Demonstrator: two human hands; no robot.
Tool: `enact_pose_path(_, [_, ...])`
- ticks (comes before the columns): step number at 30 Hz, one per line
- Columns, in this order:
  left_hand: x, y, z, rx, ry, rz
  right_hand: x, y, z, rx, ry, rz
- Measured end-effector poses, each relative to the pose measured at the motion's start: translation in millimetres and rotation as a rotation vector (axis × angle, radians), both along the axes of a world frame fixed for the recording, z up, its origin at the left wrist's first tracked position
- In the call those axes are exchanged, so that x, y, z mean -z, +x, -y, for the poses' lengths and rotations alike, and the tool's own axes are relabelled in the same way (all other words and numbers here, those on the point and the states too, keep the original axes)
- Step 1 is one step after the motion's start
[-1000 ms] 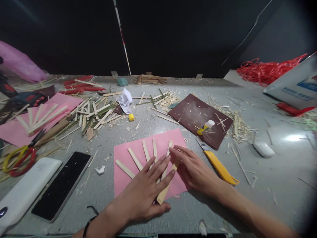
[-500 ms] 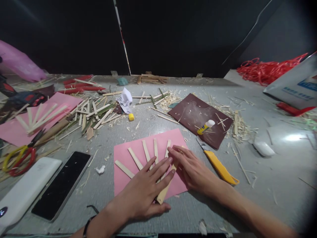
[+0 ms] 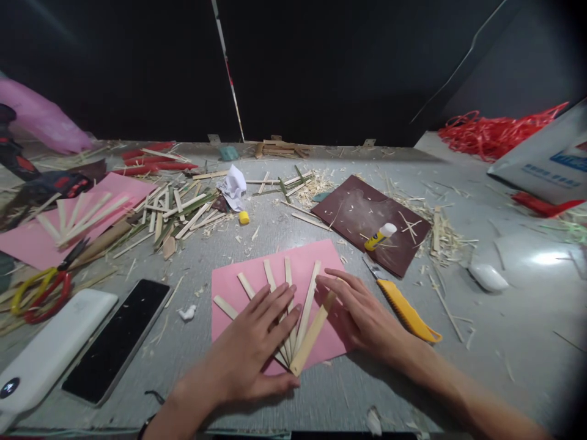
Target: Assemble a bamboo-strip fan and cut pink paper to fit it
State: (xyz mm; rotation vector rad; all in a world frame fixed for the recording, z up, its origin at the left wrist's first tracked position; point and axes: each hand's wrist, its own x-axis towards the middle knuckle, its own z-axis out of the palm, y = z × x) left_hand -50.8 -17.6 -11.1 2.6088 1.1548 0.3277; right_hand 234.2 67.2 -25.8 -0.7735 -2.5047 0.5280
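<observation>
The left hand [image 3: 257,333] is laid palm down with its fingers extended and only slightly parted, covering part of the fan of strips [image 3: 306,305]; it is not clamped on anything, and its flat placement presumably keeps the strips from shifting. Its thumb lies just beside the converging ends. The right hand [image 3: 362,311] has bent fingers at the far end of the rightmost strip [image 3: 314,335], probably to set or steady its angle; its thumb is hidden, so whether the strip is pinched cannot be determined. The fan rests on a pink sheet [image 3: 332,253], midway along the front edge of the counter [image 3: 477,379], its narrow end toward that edge. The utility knife [image 3: 406,308] lies right of the sheet, apparently kept within reach. Farther toward the back edge, a glue stick [image 3: 380,237] is on a brown board [image 3: 353,201]. Toward the front left corner are a phone [image 3: 117,342], a white device [image 3: 55,348] and scissors [image 3: 43,293].
</observation>
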Motion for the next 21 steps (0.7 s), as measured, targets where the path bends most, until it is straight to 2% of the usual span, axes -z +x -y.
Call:
enact_pose_path(5, [5.9,-2.5,0.2,-0.007,-0.002,-0.044,5.5,2.3,-0.7,-0.019,0.005,0.014])
enact_pose_path(16, [3.4,-2.6,1.2,-0.015,-0.058,-0.01,3.4,-1.3,0.5,-0.014,-0.006,0.031])
enact_pose_path(21, [6.7,-0.5,3.6,-0.039,-0.053,-0.012,5.5,-1.0,-1.0,0.1,0.05,0.012])
